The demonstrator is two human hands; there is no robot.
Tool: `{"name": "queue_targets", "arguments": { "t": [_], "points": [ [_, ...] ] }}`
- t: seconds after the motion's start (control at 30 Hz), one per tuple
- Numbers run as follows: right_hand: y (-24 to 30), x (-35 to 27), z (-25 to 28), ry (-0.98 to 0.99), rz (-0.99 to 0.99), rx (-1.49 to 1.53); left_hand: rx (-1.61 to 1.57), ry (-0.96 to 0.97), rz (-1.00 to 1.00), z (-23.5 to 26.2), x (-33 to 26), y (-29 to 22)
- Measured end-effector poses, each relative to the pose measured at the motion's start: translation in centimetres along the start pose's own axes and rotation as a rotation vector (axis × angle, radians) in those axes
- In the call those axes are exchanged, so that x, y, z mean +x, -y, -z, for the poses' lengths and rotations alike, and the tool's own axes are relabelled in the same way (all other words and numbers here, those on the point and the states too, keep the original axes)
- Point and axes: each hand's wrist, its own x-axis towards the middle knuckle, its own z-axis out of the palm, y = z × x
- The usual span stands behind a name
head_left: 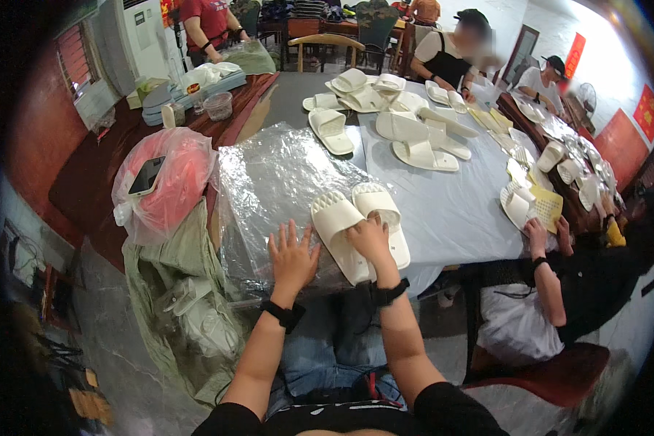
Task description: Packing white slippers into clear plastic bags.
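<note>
A pair of cream slide slippers (344, 234) lies side by side before me, toes pointing away, on a stack of clear plastic bags (269, 171). My right hand (368, 236) is closed on the slippers where their inner edges meet, its fingers curled by the straps and partly hidden. To the left of the pair, my left hand (295, 256) rests flat on the plastic with its fingers spread. It holds nothing.
More cream slippers (418, 149) are heaped further back on the table. At left sits a pink bag (178, 182) with a phone (147, 176) on top. An open woven sack (149, 291) holds wrapped slippers (203, 320). Other people work at the right and back.
</note>
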Motion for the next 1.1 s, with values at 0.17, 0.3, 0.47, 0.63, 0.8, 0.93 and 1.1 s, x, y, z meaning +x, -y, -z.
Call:
{"name": "queue_targets", "arguments": {
  "t": [0.17,0.3,0.47,0.63,0.8,0.93,1.1],
  "points": [
    [-1.1,0.9,1.7,0.156,0.065,0.404,-0.766,0.111,0.156,0.4,0.9,3.6],
    [1.0,-5.5,7.1,-0.124,0.248,0.72,-0.66,0.172,0.031,5.7,0.5,2.9],
    [0.5,-11.7,8.9,0.539,0.334,0.954,-0.094,0.231,-0.131,5.0,-2.2,3.5],
    [-1.6,-13.6,10.6,0.639,0.413,0.885,-0.173,0.212,-0.056,4.7,-1.1,2.0],
    [-1.2,-14.0,10.2,0.509,0.44,0.857,-0.259,0.094,-0.066,3.3,-2.4,5.0],
    [-1.9,-14.5,10.3,0.531,0.435,0.72,-0.309,-0.012,0.027,4.4,-1.5,1.8],
    [-1.4,-14.4,9.4,0.583,0.531,0.807,-0.176,0.072,-0.073,2.9,-1.4,3.9]
  ]
}}
